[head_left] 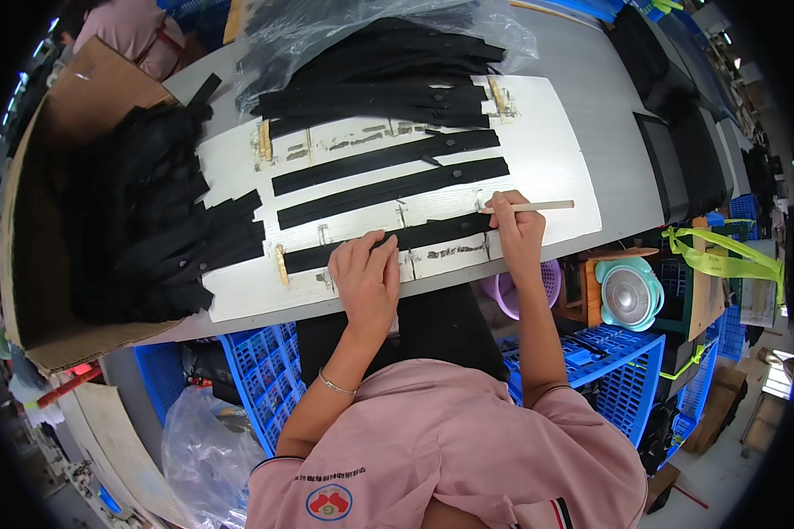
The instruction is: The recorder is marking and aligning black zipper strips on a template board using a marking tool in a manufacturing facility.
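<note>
A narrow black fabric strip (437, 233) lies along the near side of a white board (551, 132). My left hand (366, 275) rests on its left half, fingers curled and fingertips pressed on the cloth. Over the strip's right end, my right hand (518, 231) is closed around a pale, thin pencil-like stick (547, 206), which points rightward; its writing tip is hidden by the fingers. Two more black strips (397, 192) lie roughly parallel farther up the board. Each strip shows a small dark round spot towards its right.
A cardboard box (26, 256) heaped with black strips (141, 212) stands on the left. More strips (379, 75) pile up at the far side beside clear plastic. Yellowish pieces (281, 264) are fixed to the board. Blue crates (260, 375) and a small teal fan (631, 294) sit below the table.
</note>
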### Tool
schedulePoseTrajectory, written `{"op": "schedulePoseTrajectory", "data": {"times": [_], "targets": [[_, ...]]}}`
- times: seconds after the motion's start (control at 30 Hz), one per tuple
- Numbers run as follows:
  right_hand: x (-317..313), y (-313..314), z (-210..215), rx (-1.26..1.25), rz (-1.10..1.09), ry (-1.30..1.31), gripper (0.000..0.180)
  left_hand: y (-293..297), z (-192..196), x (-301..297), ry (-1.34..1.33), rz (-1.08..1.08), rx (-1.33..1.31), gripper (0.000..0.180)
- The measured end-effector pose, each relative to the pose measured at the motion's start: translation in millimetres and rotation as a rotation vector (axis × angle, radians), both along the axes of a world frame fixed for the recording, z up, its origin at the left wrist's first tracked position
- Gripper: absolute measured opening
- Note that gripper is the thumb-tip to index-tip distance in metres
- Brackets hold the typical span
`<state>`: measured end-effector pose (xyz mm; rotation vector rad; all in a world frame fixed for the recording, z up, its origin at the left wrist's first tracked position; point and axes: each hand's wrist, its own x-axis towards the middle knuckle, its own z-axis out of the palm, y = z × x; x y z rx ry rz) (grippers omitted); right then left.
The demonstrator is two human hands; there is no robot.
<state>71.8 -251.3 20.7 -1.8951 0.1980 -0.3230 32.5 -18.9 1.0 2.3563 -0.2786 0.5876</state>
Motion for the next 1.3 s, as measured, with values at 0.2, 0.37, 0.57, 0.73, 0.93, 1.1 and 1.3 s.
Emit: {"op": "schedulePoseTrajectory", "data": {"times": [0.2, 0.37, 0.57, 0.73, 0.93, 1.1, 1.3], "targets": [[-2, -12, -11, 0.005, 0.038, -0.035, 0.025, -8, 2, 1, 0.017, 0.026, 0.024, 0.021], [-3, -13, -20, 0.004, 0.042, -0.04, 0.024, -56, 13, 12, -0.003, -0.212, -0.112, 0.025], [-2, -15, -24, -0.089, 0.067, -0.036, 0.022, -90, 1, 28, 0.03, -0.253, -0.092, 0.019], [2, -10, -20, -0.143, 0.079, -0.039, 0.021, -90, -1, 30, 0.022, -0.229, -0.074, 0.017], [-4, -21, -23, -0.055, 0.083, -0.07, 0.022, -96, -2, 30, 0.016, -0.228, -0.075, 0.018], [-2, -20, -29, -0.135, 0.15, -0.094, 0.025, -93, -2, 29, 0.009, -0.191, -0.07, 0.017], [-3, -26, -31, -0.276, 0.167, -0.002, 0.029, -89, -13, 28, 0.015, -0.242, -0.089, 0.027]]}}
